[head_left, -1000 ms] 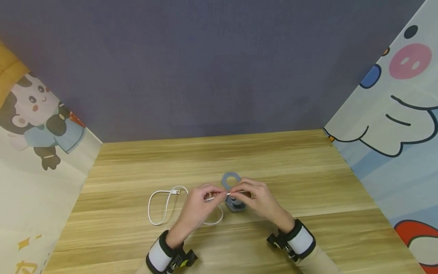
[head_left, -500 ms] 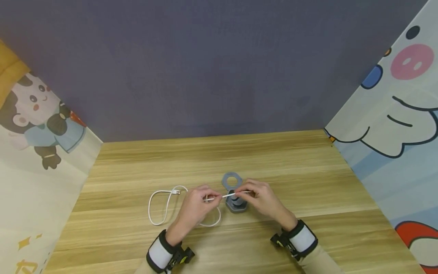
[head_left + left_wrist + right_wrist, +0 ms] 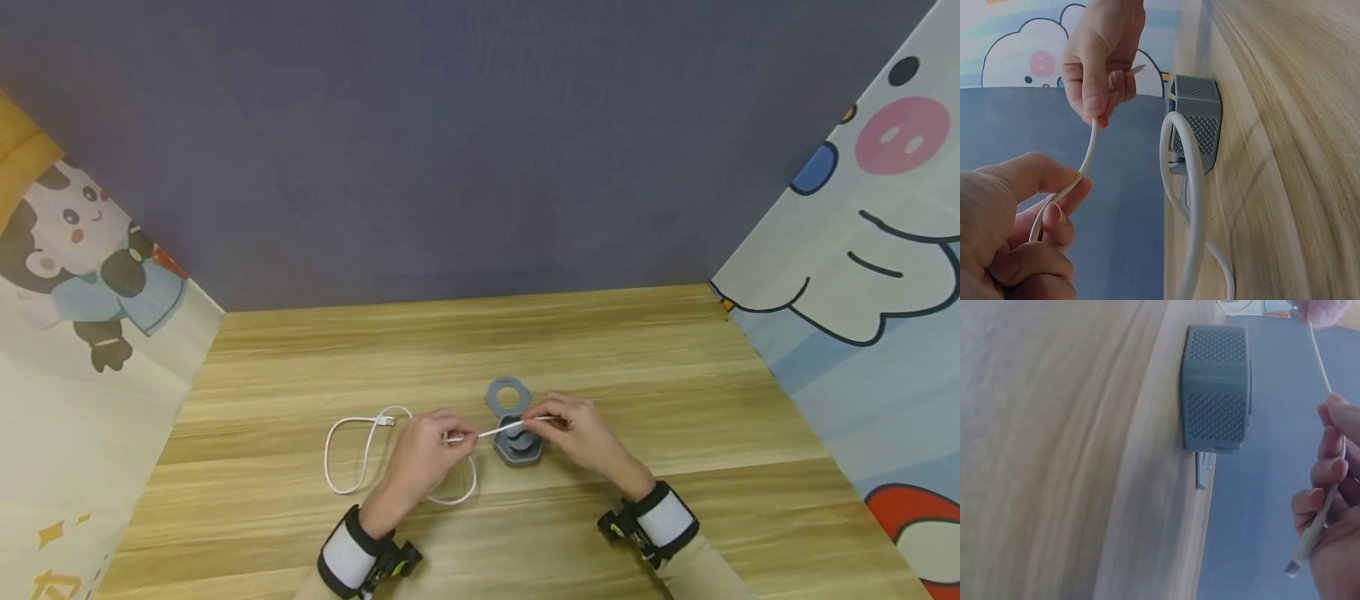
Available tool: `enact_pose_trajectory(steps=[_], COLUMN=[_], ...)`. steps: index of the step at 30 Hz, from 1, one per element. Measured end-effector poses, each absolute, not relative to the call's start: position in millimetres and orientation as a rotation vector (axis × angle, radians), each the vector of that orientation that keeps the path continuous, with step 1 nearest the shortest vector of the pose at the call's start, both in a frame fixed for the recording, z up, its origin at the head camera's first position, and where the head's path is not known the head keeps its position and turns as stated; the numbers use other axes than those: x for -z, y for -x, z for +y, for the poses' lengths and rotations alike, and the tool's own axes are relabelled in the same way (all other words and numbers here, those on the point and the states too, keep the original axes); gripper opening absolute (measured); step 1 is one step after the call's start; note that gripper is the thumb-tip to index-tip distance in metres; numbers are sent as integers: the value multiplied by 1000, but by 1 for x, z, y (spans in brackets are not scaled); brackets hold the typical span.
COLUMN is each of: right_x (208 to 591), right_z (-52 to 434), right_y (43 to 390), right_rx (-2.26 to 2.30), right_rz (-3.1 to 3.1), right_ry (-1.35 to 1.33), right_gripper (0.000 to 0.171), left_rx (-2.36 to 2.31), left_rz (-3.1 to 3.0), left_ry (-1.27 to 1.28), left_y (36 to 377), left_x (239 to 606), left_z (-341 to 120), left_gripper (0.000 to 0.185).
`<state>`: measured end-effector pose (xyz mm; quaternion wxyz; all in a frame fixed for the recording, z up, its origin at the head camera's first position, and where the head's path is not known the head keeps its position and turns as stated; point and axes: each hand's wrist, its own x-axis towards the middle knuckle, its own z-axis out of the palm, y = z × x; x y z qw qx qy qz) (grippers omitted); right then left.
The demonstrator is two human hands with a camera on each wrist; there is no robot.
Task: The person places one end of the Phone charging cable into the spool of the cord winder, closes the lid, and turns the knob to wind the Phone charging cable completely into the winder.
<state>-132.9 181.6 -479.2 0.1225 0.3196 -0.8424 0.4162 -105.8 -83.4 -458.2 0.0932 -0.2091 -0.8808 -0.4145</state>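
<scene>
A white cable [image 3: 352, 454] lies looped on the wooden table [image 3: 675, 400], its far plug at the left. My left hand [image 3: 431, 454] pinches the cable [image 3: 1088, 153] a short way from its near end. My right hand [image 3: 573, 433] pinches that end, and its plug [image 3: 1300, 553] sticks out past the fingers. The stretch of cable [image 3: 498, 430] between the hands runs taut just above a grey hexagonal holder [image 3: 517, 450]. A grey ring-shaped part [image 3: 507, 393] lies right behind the holder. The holder [image 3: 1216, 394] shows a textured side in the right wrist view.
Printed cartoon panels stand at the left [image 3: 82, 275] and right [image 3: 862, 250] of the table, and a dark purple wall [image 3: 465, 150] closes the back. Black-and-white wristbands [image 3: 348, 558] sit on both forearms.
Both hands have lowered slightly toward me and drawn apart, so the cable stretch between them is longer and now lies across the top of the grey holder. The loop near the left hand has shrunk.
</scene>
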Motion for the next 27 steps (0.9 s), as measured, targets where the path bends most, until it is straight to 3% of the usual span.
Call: enact_pose_trajectory(steps=[27], right_x=[487], right_z=[193], right_y=[132], right_rx=[-1247], right_rz=[-2612], right_ry=[-793], right_gripper=[7], left_rx=[969], left_rz=[-2824], left_ry=[557], left_y=[104], left_x=[465], left_z=[-100], left_gripper=[6])
